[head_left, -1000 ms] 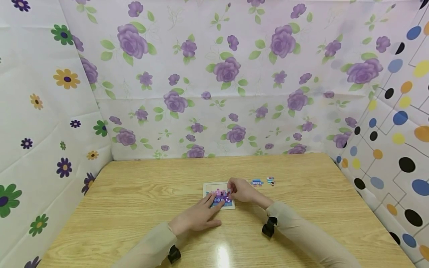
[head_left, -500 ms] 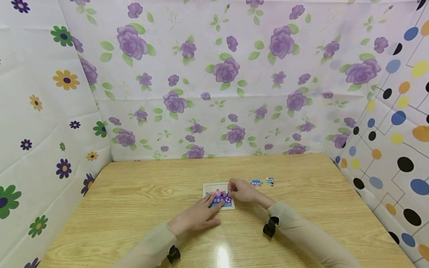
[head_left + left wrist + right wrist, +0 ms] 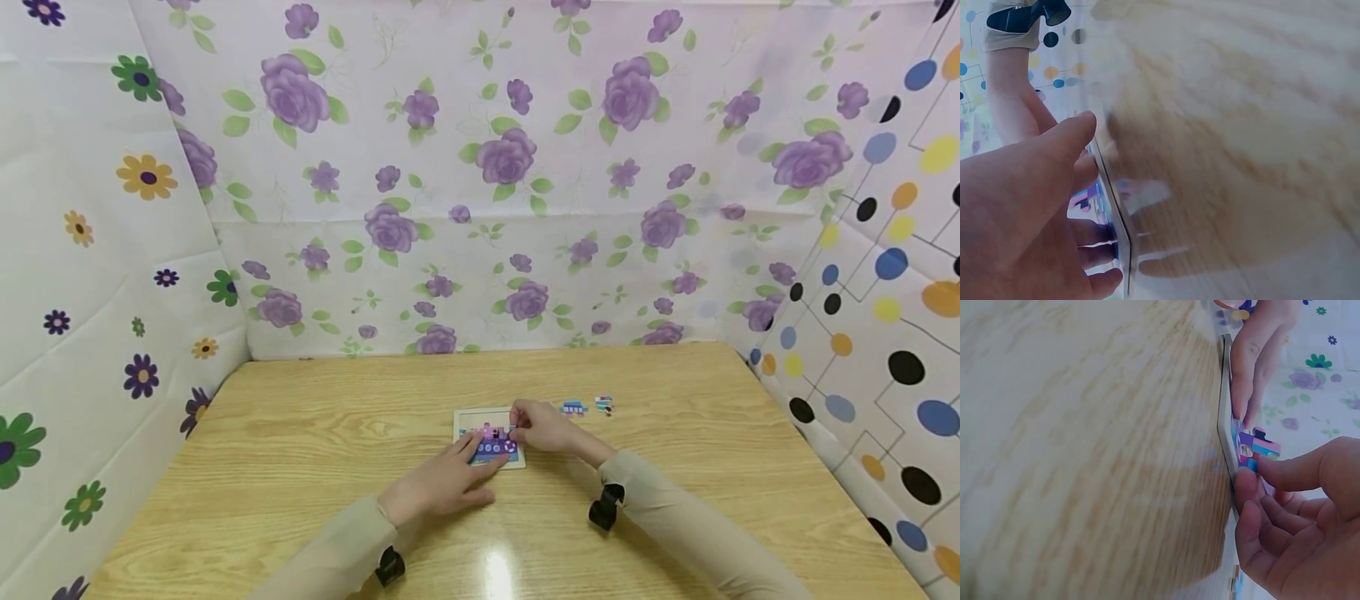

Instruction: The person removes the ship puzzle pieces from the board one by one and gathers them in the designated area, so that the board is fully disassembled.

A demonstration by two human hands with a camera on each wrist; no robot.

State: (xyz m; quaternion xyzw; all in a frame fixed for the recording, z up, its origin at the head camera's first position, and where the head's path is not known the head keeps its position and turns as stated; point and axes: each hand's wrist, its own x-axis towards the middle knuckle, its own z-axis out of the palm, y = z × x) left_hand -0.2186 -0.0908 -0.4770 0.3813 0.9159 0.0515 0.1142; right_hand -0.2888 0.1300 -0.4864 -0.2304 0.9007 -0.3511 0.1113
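A white-framed jigsaw puzzle tray (image 3: 480, 417) lies on the wooden table, with purple, pink and blue pieces (image 3: 489, 447) fitted in its lower part. My left hand (image 3: 442, 483) rests over its lower left, fingers stretched out flat across the pieces. In the left wrist view those fingers reach over the tray's edge (image 3: 1124, 231). At the tray's right side, my right hand (image 3: 547, 427) pinches a colourful puzzle piece (image 3: 1266, 447) between thumb and forefinger, as the right wrist view shows. The piece stands tilted right at the picture, its lower part partly hidden by fingertips.
Loose puzzle pieces lie behind the right hand: a blue group (image 3: 573, 408) and a smaller mixed group (image 3: 603, 406). Patterned cloth walls (image 3: 465, 208) rise along the table's back and both sides. Each wrist carries a black camera mount (image 3: 606, 507).
The left hand's fingers have shifted slightly to the right over the lower pieces. The right hand keeps its place at the tray's right side with small finger motions.
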